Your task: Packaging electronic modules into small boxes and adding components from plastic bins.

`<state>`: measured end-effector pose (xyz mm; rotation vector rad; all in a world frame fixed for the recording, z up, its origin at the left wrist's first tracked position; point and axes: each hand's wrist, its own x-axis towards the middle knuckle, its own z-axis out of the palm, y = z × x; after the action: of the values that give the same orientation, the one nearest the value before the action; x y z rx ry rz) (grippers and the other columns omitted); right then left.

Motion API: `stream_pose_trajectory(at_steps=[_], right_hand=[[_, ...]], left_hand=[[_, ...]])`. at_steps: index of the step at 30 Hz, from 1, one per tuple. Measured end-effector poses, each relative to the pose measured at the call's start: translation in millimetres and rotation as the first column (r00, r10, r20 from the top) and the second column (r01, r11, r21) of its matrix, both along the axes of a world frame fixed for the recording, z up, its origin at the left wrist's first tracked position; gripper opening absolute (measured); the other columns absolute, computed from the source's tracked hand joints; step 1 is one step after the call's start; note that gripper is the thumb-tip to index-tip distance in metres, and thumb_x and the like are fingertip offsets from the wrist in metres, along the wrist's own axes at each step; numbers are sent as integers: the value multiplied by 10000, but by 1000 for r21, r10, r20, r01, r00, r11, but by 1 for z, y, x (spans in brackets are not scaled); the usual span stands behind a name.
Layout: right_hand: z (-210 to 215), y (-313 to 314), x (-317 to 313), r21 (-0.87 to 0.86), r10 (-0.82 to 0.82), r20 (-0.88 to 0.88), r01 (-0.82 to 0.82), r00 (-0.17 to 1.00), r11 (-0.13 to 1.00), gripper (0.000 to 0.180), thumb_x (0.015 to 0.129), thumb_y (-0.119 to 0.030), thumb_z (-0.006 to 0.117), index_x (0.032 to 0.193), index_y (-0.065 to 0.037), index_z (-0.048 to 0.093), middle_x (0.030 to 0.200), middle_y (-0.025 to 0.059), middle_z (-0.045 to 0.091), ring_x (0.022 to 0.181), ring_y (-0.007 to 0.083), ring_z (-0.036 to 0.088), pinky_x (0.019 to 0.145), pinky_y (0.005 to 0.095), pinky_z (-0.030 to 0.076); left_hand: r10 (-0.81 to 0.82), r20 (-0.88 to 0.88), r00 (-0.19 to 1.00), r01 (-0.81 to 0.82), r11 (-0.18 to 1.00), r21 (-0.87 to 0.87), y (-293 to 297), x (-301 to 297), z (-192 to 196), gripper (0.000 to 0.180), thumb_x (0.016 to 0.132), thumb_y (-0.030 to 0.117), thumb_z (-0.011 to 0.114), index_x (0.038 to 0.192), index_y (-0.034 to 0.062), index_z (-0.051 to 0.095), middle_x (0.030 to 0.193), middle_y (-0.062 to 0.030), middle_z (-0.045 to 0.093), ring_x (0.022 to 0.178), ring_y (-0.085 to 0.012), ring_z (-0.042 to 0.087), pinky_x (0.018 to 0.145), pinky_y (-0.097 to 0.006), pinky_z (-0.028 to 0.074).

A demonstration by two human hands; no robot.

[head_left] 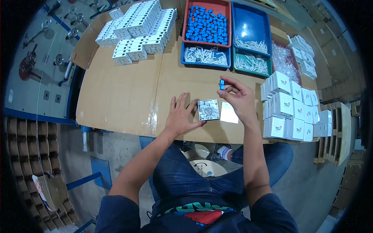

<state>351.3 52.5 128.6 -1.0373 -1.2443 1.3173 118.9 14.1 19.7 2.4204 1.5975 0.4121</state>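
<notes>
In the head view, the step in hand looks like handling a single part: the right hand (239, 97) pinches a small blue block (222, 84) between thumb and fingertips, while the left hand (180, 114) is spread wide, thumb and forefinger at the left edge of a square unit (208, 110). Any move from here seems to call for a light, steady pinch and a still unit, which lies on the cardboard (182, 81), its open face mottled silver-grey within a pale rim, beside a blank white square plate (229, 113).
</notes>
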Motion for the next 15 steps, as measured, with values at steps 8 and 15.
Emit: stream_pose_trajectory(at_steps=[8, 15], right_hand=[[-20, -3, -15, 6, 17, 218, -18, 976, 1000, 429, 848, -1, 817, 1257, 0, 690, 1013, 21, 670, 676, 9, 463, 593, 179, 405], [-36, -1, -15, 126, -14, 550, -67, 835, 990, 450, 799, -25, 829, 1234, -59, 721, 956, 16, 689, 633, 65, 462, 579, 236, 414]], left_hand=[[-6, 25, 1000, 6, 1000, 3, 0, -1, -2, 958, 784, 769, 666, 1498, 152, 502, 1587, -221, 335, 1546, -362, 236, 1257, -615, 120], [-3, 20, 1000, 3, 1000, 7, 1, -3, -4, 957, 791, 756, 670, 1517, 161, 481, 1583, -232, 351, 1543, -365, 243, 1251, -623, 133]])
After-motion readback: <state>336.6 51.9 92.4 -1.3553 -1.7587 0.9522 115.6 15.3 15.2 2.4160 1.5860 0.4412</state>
